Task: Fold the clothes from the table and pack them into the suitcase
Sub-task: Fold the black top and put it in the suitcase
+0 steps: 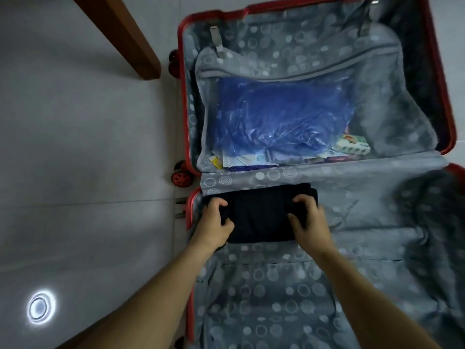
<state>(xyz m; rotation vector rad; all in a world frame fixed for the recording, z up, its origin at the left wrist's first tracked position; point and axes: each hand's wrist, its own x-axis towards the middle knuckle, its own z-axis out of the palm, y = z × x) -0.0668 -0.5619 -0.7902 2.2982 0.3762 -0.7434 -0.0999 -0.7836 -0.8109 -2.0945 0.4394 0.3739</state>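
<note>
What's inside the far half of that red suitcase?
A blue plastic bag lies there, with small packets and papers along its near edge. What the bag holds, and anything beneath it, is hidden.

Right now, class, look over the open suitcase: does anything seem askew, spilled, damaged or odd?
Nothing looks spilled or damaged. The folded dark garment sits square in the near half, gripped by the left hand and right hand. Only the grey lining at right is rumpled, and small packets lie loose beside the blue bag.

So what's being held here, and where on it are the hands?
A folded dark garment, gripped at its two short ends: left hand on the left end, right hand on the right.
</note>
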